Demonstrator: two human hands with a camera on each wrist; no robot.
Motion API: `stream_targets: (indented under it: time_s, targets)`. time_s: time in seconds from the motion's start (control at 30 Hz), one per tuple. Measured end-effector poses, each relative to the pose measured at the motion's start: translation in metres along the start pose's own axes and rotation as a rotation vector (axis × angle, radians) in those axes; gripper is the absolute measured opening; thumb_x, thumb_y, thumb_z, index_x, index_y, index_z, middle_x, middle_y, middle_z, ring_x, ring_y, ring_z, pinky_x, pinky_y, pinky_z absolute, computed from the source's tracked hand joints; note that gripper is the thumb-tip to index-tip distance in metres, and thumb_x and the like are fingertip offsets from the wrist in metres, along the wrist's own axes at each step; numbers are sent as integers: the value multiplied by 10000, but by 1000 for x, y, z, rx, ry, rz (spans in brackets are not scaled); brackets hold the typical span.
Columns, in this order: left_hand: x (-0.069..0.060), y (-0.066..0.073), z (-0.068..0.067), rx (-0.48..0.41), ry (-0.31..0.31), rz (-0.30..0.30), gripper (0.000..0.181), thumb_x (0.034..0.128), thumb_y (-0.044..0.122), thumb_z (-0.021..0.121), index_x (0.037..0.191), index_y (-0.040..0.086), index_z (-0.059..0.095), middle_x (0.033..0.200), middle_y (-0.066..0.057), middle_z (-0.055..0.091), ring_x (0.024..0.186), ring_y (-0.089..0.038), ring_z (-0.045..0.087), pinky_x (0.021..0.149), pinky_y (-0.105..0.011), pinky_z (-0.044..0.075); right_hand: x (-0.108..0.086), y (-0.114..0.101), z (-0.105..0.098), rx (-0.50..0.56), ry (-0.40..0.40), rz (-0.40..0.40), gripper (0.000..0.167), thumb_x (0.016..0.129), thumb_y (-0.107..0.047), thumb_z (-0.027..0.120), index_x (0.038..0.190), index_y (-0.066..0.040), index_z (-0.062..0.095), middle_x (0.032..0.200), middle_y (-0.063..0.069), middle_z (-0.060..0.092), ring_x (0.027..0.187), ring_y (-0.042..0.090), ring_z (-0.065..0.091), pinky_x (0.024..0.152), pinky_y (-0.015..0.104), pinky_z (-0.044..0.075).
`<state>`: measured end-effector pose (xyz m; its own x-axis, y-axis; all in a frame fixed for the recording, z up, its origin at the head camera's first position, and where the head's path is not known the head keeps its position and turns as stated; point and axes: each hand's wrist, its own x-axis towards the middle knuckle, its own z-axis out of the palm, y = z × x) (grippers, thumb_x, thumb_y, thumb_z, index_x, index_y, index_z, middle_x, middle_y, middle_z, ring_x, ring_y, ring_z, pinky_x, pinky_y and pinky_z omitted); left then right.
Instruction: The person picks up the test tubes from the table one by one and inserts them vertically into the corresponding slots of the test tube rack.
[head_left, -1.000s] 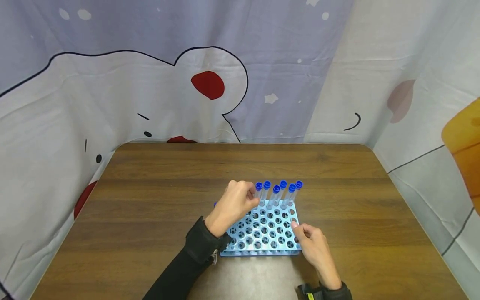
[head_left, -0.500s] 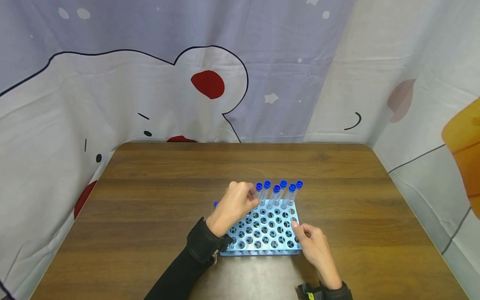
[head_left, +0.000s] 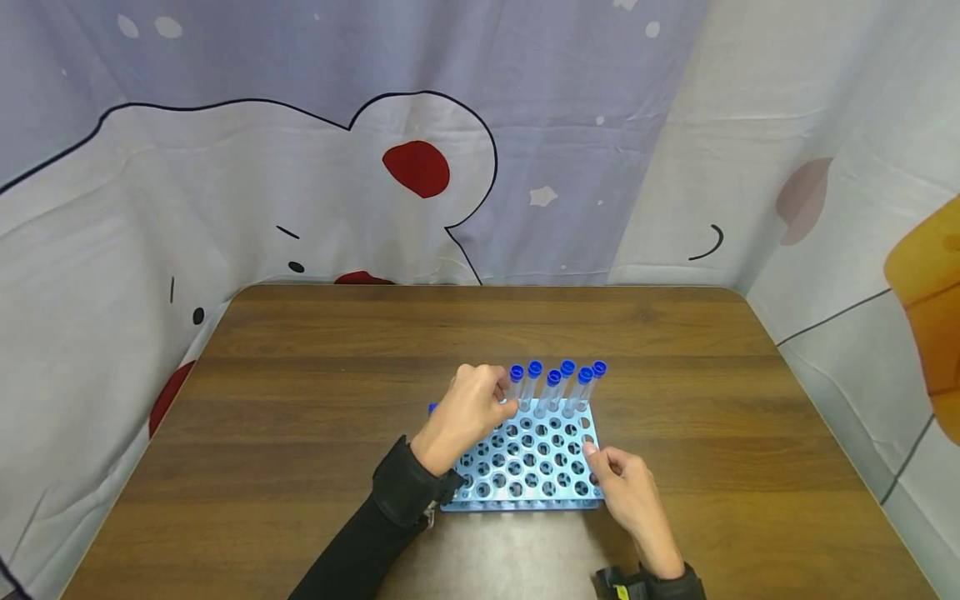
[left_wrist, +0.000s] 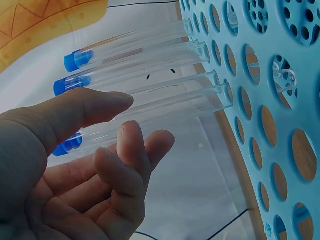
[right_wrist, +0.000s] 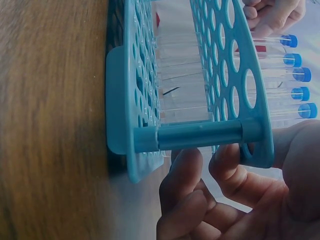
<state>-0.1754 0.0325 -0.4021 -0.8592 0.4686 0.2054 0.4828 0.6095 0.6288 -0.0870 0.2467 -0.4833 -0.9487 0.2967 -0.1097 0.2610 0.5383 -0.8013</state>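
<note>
A light-blue test tube rack (head_left: 521,458) stands on the table, several clear test tubes with blue caps upright along its far rows. My left hand (head_left: 468,408) reaches over the rack's far left. Its thumb and curled fingers are around the leftmost test tube (head_left: 515,387) of that group; in the left wrist view its blue cap (left_wrist: 70,145) shows between thumb and fingers, though their contact is partly hidden. My right hand (head_left: 630,496) grips the rack's right edge, thumb on top. In the right wrist view, bent fingers (right_wrist: 187,170) sit under the upper plate beside the post.
Another blue cap (head_left: 432,408) peeks out behind my left hand. Many holes of the rack's front rows hold no tubes. The brown wooden table (head_left: 337,333) reaches a printed curtain (head_left: 555,167) at the back.
The leftmost test tube's cap has shifted very slightly left, towards my left hand. Both hands and the rack stay almost still.
</note>
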Motion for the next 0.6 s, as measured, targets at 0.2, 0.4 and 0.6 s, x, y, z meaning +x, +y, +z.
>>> stream_targets:
  time_s: [0.2,0.4,0.6]
  targets:
    - [-2,-2,0,2,8,-14,139,794,120,682,825,-10,644,576,4,485,431,-37,355,436,-174,276,0,0,0,1,3,-5,483,911,-391,534,640,8,539,557,-8,438,531,130,394,473,253,319]
    - [-11,-4,-6,23,56,-27,52,804,80,640,771,41,634,543,54,439,426,-43,360,427,-185,275,0,0,0,-4,5,-2,478,910,-392,535,639,2,541,559,-7,438,534,135,399,474,256,320]
    - [-24,-10,-21,110,149,-96,154,849,112,597,699,122,629,486,63,438,385,-69,351,378,-206,240,0,0,-1,-13,-2,9,480,910,-408,527,646,-8,546,563,-9,436,543,137,401,480,258,318]
